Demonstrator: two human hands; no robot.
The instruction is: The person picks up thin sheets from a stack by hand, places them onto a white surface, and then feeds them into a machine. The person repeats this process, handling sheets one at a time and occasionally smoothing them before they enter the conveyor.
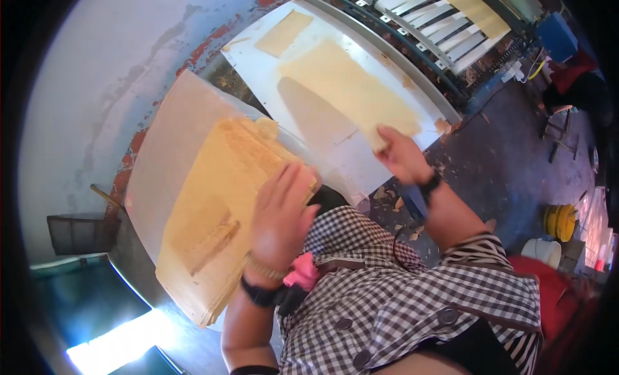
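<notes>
My right hand [403,157] pinches the near corner of a thin, pale wood veneer sheet [351,85], which stretches away over a white tabletop [316,140] and casts a shadow on it. My left hand [282,211] has its fingers stretched out and lies against the edge of a thick stack of veneer sheets [213,172]. The stack's near edges are ragged and layered. On its top sheet is a darker brown, rough patch [209,246]. A smaller veneer piece [284,33] lies at the far end of the white table.
Beyond the white table stands a machine with slats and metal bars [438,27]. Veneer scraps [393,198] litter the floor. To the right are a yellow bucket [560,221], a white bucket [540,252] and a stool [562,133] beside a person. A dark bin [77,234] stands left.
</notes>
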